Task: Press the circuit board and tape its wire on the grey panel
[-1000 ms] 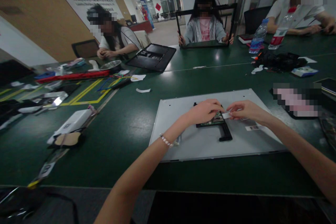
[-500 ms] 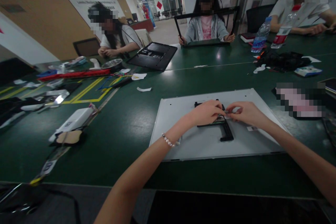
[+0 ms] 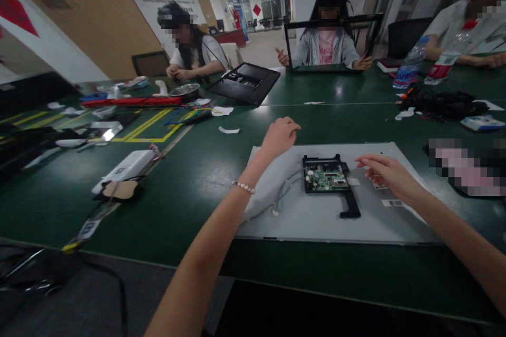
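Note:
A black plastic bracket (image 3: 351, 205) lies on a large flat grey-white panel (image 3: 312, 226). Set inside the bracket is a green circuit board (image 3: 326, 181). From the board's left side a grey cable (image 3: 285, 189) runs across the panel, with a small white connector near it. My left hand (image 3: 279, 138) is raised above the panel's far left edge, away from the bracket. Its fingers are loosely bent and partly apart, and I see nothing in them. Just right of the bracket, my right hand (image 3: 385, 175) hovers with fingers apart, apparently holding nothing.
A white box-like device (image 3: 126, 169) lies to the left on the green table (image 3: 177, 210). A black frame-like cover (image 3: 247, 84) and a paper strip (image 3: 229, 130) lie beyond. Bottles (image 3: 411, 63) stand back right. Across the table, a person (image 3: 326, 47) has hands beside a large black frame.
My hands have separated. The left moved away from the bracket, up and left, uncovering the board and cable; the right drew slightly right. The head view has shifted a little.

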The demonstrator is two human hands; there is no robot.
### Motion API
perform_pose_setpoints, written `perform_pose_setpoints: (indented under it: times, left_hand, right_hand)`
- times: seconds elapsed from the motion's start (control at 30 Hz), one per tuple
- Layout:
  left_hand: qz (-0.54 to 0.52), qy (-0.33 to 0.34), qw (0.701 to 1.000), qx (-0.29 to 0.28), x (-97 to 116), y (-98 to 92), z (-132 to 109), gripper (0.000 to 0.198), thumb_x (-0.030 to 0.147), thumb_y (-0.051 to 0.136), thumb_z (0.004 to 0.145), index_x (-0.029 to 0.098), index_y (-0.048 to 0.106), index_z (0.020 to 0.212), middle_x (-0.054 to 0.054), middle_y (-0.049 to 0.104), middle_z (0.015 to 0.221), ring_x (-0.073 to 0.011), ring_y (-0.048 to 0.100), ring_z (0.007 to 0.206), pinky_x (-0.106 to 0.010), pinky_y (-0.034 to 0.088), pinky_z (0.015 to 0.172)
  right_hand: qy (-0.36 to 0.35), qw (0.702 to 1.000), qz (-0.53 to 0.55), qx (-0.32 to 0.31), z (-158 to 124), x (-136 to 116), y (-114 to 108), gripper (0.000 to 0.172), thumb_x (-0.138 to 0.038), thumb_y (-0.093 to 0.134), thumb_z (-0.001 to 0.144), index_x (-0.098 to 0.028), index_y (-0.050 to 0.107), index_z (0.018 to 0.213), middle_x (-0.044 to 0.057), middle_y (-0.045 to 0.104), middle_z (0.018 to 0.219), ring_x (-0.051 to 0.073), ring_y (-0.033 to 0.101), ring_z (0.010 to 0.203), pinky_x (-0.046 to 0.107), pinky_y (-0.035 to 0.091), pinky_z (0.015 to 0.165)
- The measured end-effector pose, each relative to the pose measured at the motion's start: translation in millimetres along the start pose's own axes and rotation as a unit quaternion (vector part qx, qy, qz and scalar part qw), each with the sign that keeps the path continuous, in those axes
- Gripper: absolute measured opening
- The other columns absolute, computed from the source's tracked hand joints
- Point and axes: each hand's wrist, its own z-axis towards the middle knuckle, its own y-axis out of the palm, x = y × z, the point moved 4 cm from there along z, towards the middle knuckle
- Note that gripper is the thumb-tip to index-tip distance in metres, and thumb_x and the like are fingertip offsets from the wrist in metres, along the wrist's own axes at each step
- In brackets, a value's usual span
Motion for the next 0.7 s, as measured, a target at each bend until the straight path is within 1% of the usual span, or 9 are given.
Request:
perform_pose_setpoints:
  times: [0.1,0.17,0.23,0.3,0.37,0.43,0.5,0.57,0.7]
  left_hand:
    - [0.058,-0.162,0.985,0.033,-71,-15.0,-13,0.036,0.014,0.045,0.085,0.015,0.072,0.109,-0.012,0.061,0.118,-0.0263,0.054,0.110,-0.041,0.043,0.099]
    - [0.074,-0.249,0.965,0.025,-109,-19.3,-28,0.038,0.017,0.044,0.086,0.015,0.071,0.114,-0.013,0.057,0.127,-0.0279,0.051,0.118,-0.043,0.040,0.104]
    - [0.080,-0.318,0.945,0.000,-138,-18.4,-45,0.041,0.022,0.044,0.088,0.018,0.068,0.121,-0.013,0.047,0.141,-0.0322,0.042,0.130,-0.048,0.038,0.106]
    - [0.076,-0.369,0.926,-0.038,-158,-12.8,-59,0.043,0.027,0.045,0.089,0.019,0.064,0.126,-0.013,0.035,0.151,-0.0364,0.031,0.139,-0.055,0.036,0.107]
    - [0.067,-0.396,0.912,-0.077,-171,-5.2,-70,0.045,0.031,0.045,0.089,0.020,0.059,0.130,-0.012,0.027,0.157,-0.0381,0.023,0.143,-0.059,0.032,0.108]
    - [0.063,-0.400,0.909,-0.098,-178,1.3,-76,0.046,0.031,0.043,0.090,0.021,0.055,0.133,-0.010,0.024,0.159,-0.0371,0.021,0.144,-0.061,0.028,0.110]
    - [0.065,-0.389,0.914,-0.098,-182,4.9,-77,0.048,0.029,0.040,0.091,0.021,0.050,0.137,-0.009,0.027,0.159,-0.0350,0.023,0.144,-0.061,0.026,0.111]
    - [0.068,-0.381,0.917,-0.092,-184,6.2,-76,0.050,0.026,0.038,0.090,0.019,0.046,0.140,-0.010,0.030,0.157,-0.0331,0.026,0.143,-0.060,0.027,0.111]
    - [0.071,-0.370,0.922,-0.093,-184,5.7,-71,0.055,0.022,0.038,0.089,0.014,0.041,0.143,-0.013,0.034,0.155,-0.0289,0.030,0.141,-0.051,0.030,0.112]
  right_hand:
    - [0.010,1.000,0.014,0.000,1,3,-1,0.033,-0.049,0.066,0.077,-0.027,0.072,0.102,0.006,0.071,0.102,0.016,0.063,0.069,0.025,0.048,0.049]
    - [0.005,1.000,-0.004,-0.010,1,4,0,0.035,-0.048,0.064,0.079,-0.028,0.071,0.107,0.007,0.071,0.103,0.017,0.063,0.071,0.026,0.050,0.051]
    - [-0.005,0.999,-0.027,-0.020,1,5,1,0.036,-0.048,0.061,0.081,-0.028,0.070,0.111,0.007,0.071,0.103,0.018,0.063,0.072,0.027,0.051,0.053]
    - [-0.006,0.999,-0.041,-0.028,1,6,2,0.038,-0.048,0.060,0.082,-0.028,0.069,0.113,0.008,0.070,0.104,0.018,0.064,0.074,0.028,0.052,0.055]
    - [0.000,0.999,-0.042,-0.031,2,7,2,0.039,-0.049,0.060,0.082,-0.028,0.068,0.114,0.008,0.070,0.105,0.019,0.064,0.076,0.029,0.052,0.057]
    - [0.007,0.999,-0.040,-0.032,2,7,1,0.041,-0.049,0.061,0.082,-0.027,0.068,0.115,0.008,0.070,0.106,0.019,0.064,0.078,0.029,0.052,0.058]
    - [0.009,0.998,-0.042,-0.034,1,6,2,0.042,-0.049,0.061,0.081,-0.027,0.067,0.116,0.009,0.070,0.106,0.020,0.064,0.078,0.030,0.052,0.058]
    - [0.010,0.998,-0.044,-0.038,0,5,2,0.041,-0.049,0.061,0.082,-0.028,0.067,0.116,0.008,0.070,0.105,0.020,0.064,0.078,0.030,0.051,0.059]
    - [0.013,0.998,-0.036,-0.041,-1,4,4,0.037,-0.047,0.061,0.082,-0.029,0.068,0.114,0.007,0.071,0.103,0.020,0.064,0.079,0.031,0.051,0.060]
